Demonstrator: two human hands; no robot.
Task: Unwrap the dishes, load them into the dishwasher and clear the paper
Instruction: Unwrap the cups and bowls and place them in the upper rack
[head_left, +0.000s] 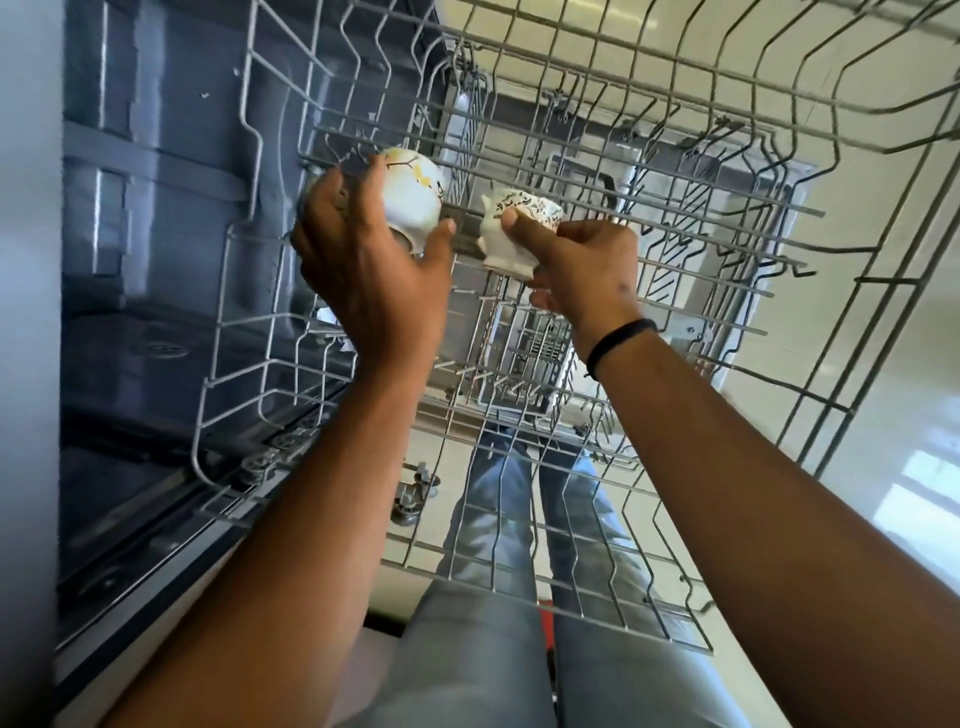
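Note:
My left hand (363, 260) grips a white cup with yellow and black marks (413, 195), tipped on its side over the far left part of the pulled-out grey wire dishwasher rack (675, 218). My right hand (582, 265) pinches a smaller white cup with a black and gold pattern (511, 228), also tilted, just right of the first cup over the rack's wires. The two cups sit a short gap apart. No wrapping paper shows in this view.
The dishwasher's dark tub (171, 234) opens at the left. A lower rack (524, 348) shows through the wires. My legs in grey jeans (498, 597) stand below on a pale tiled floor (857, 364).

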